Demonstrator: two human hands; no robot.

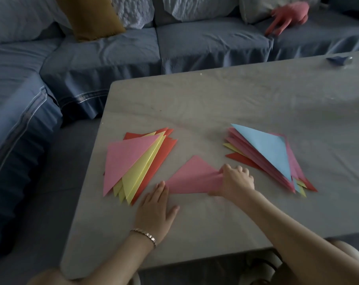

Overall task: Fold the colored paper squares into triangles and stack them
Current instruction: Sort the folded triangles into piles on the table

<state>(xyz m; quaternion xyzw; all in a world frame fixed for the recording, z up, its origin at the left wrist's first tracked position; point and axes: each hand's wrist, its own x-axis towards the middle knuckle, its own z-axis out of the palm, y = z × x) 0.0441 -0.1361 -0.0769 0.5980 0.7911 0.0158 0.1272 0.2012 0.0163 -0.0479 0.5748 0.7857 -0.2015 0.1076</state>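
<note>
A pink paper (192,176), folded into a triangle, lies on the table's middle front. My right hand (235,179) pinches its right corner, where the paper wrinkles. Flat on the cloth, my left hand (156,208) touches the triangle's left tip with straight fingers. To the left sits a fanned stack of folded triangles (133,163), pink on top of yellow and red ones. On the right lies a second pile of papers (271,157) with a blue triangle on top of pink, yellow and red sheets.
The table (246,103) is covered with a grey cloth. A small blue object (339,59) lies at its far right edge. A blue sofa (112,54) wraps round the back and left, with a mustard cushion (90,15) and a pink soft toy (287,15).
</note>
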